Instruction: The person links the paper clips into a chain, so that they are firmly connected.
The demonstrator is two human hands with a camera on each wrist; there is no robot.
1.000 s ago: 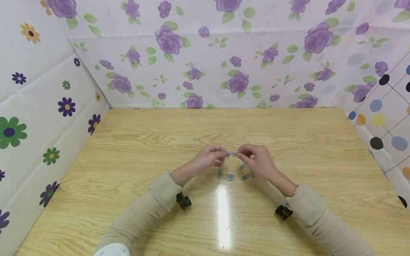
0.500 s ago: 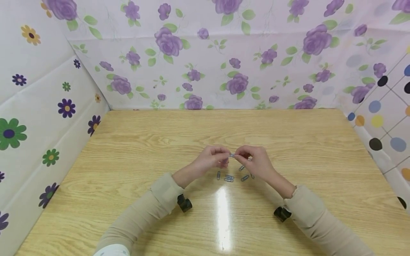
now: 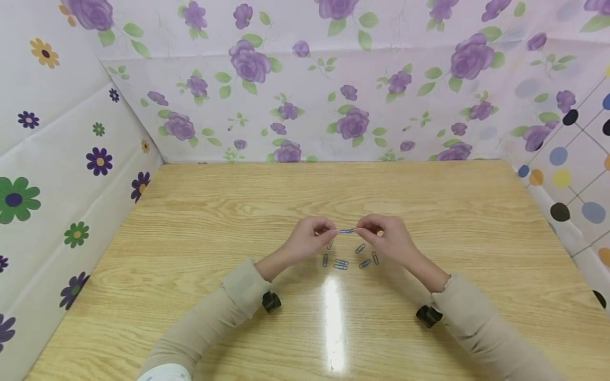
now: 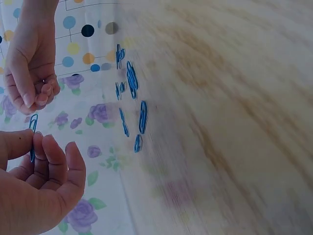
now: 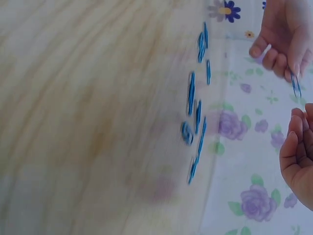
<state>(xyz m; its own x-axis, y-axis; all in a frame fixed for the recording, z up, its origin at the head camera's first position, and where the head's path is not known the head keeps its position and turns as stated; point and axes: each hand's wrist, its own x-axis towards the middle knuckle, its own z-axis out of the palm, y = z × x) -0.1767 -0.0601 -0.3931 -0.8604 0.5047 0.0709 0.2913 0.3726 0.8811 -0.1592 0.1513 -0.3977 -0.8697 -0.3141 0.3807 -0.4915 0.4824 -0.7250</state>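
Between my two hands, just above the table, a short line of blue paper clips (image 3: 347,230) stretches; they look linked end to end. My left hand (image 3: 307,235) pinches the left end between thumb and index finger. At the other end, my right hand (image 3: 388,241) pinches with thumb and fingertips. In the left wrist view, a paper clip (image 4: 33,122) sticks up from the left thumb and finger, just below the right hand (image 4: 33,73). Several loose paper clips lie below the hands, among them a pair side by side (image 3: 341,264) and one near the right hand (image 3: 375,258).
The wood-grain table (image 3: 229,201) reaches back to a wall cloth with purple flowers (image 3: 352,121). Patterned cloths also stand at left and right. A dark wrist camera (image 3: 271,301) hangs under the left cuff, another dark camera (image 3: 429,316) under the right.
My hands came close together half a second ago and have since drawn apart, showing more of the paper clips between them. The loose paper clips on the table lie as before.
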